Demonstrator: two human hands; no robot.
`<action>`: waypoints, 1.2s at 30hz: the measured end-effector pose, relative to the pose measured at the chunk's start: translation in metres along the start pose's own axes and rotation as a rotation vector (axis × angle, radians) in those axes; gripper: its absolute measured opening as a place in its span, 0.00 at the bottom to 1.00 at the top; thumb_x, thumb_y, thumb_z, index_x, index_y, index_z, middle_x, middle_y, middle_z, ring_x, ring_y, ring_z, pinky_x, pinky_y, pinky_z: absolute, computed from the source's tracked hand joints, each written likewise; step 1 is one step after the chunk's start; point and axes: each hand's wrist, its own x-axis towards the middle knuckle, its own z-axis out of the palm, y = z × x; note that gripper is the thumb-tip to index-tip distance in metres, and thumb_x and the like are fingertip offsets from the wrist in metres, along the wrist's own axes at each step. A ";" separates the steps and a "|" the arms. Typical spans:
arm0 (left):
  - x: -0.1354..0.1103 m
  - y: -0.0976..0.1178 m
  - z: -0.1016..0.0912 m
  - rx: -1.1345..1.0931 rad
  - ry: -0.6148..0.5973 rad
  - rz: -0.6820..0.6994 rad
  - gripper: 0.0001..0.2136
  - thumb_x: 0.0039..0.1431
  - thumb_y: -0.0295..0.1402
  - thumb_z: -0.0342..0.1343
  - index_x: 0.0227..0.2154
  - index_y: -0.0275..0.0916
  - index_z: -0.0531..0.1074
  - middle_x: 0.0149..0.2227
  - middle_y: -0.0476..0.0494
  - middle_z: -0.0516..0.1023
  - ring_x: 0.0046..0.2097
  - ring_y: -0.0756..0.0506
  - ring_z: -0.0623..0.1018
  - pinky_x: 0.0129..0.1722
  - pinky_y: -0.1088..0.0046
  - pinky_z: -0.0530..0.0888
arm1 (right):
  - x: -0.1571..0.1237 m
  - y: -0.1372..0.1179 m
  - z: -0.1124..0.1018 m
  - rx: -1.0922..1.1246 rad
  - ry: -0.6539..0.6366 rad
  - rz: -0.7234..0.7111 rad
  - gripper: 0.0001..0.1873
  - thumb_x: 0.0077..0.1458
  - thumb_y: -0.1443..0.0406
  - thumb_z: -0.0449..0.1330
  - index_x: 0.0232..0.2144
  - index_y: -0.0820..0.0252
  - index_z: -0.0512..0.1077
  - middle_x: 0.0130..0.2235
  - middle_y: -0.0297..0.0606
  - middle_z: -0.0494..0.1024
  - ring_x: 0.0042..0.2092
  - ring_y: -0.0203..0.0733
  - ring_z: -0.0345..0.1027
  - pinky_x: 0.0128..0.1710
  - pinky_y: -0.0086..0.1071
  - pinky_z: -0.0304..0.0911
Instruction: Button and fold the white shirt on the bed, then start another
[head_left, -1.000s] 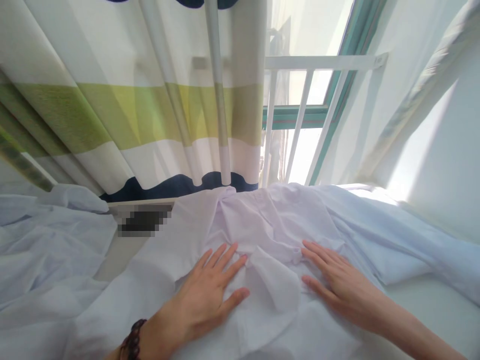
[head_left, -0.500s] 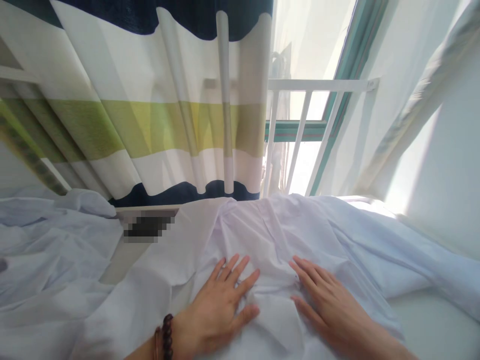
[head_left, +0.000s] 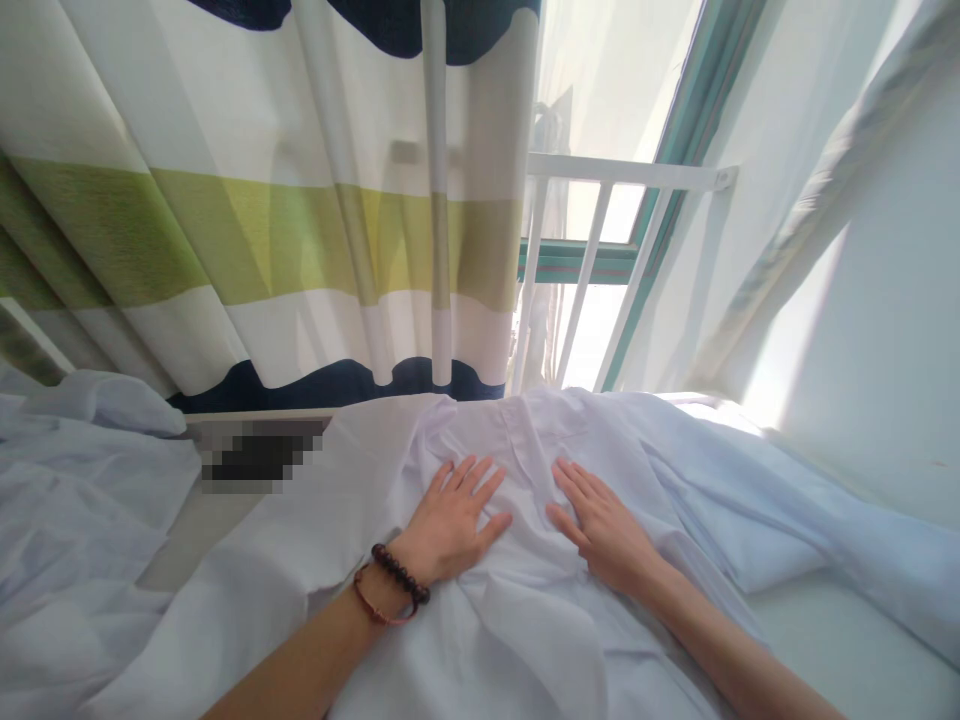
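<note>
Two hands are pressing flat on a white garment point(head_left: 540, 620) that is lying crumpled near the bed's point(head_left: 862, 640) far edge, below a striped curtain point(head_left: 262, 230). The left hand point(head_left: 450, 525) and right hand point(head_left: 604, 525) are gripping nothing, fingers point(head_left: 480, 478) spread. Smoothing seems to be underway; the next stroke calls for sweeping creases outward.

Striped curtain point(head_left: 300, 230) covers the left half: white, yellow-green and navy bands, hem down at a beige ledge point(head_left: 191, 525). Teal-framed window point(head_left: 577, 262) right of it, with a white guard rail point(head_left: 630, 172) and slanted bars in front. Sheer white curtain point(head_left: 750, 150) further right, then plain white wall point(head_left: 900, 350). Strong daylight, glass blown out.
</note>
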 end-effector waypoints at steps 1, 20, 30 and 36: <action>0.000 0.001 -0.002 -0.001 0.001 0.001 0.25 0.66 0.46 0.43 0.63 0.43 0.57 0.65 0.42 0.57 0.65 0.36 0.56 0.63 0.50 0.52 | -0.001 -0.002 -0.003 0.009 0.031 0.012 0.29 0.63 0.56 0.48 0.61 0.66 0.58 0.64 0.51 0.59 0.64 0.50 0.51 0.61 0.47 0.53; 0.020 -0.011 -0.023 -0.039 0.091 0.021 0.11 0.61 0.31 0.51 0.43 0.43 0.75 0.43 0.42 0.75 0.47 0.40 0.72 0.52 0.54 0.62 | -0.004 -0.051 -0.074 0.188 -0.221 0.040 0.08 0.55 0.65 0.56 0.35 0.58 0.74 0.28 0.34 0.75 0.31 0.39 0.67 0.33 0.31 0.56; 0.074 -0.010 -0.038 -0.333 -0.044 -0.231 0.18 0.59 0.35 0.49 0.15 0.39 0.73 0.21 0.43 0.76 0.27 0.44 0.75 0.33 0.71 0.68 | -0.027 -0.058 -0.067 0.117 -0.109 -0.159 0.05 0.56 0.71 0.54 0.29 0.59 0.68 0.32 0.37 0.72 0.34 0.41 0.65 0.36 0.34 0.59; 0.097 -0.008 -0.017 -0.454 0.002 -0.361 0.20 0.55 0.44 0.54 0.14 0.38 0.73 0.20 0.44 0.76 0.26 0.44 0.75 0.31 0.71 0.68 | -0.040 -0.055 -0.048 0.242 0.005 -0.212 0.02 0.60 0.68 0.55 0.33 0.58 0.66 0.33 0.35 0.71 0.35 0.41 0.63 0.39 0.36 0.60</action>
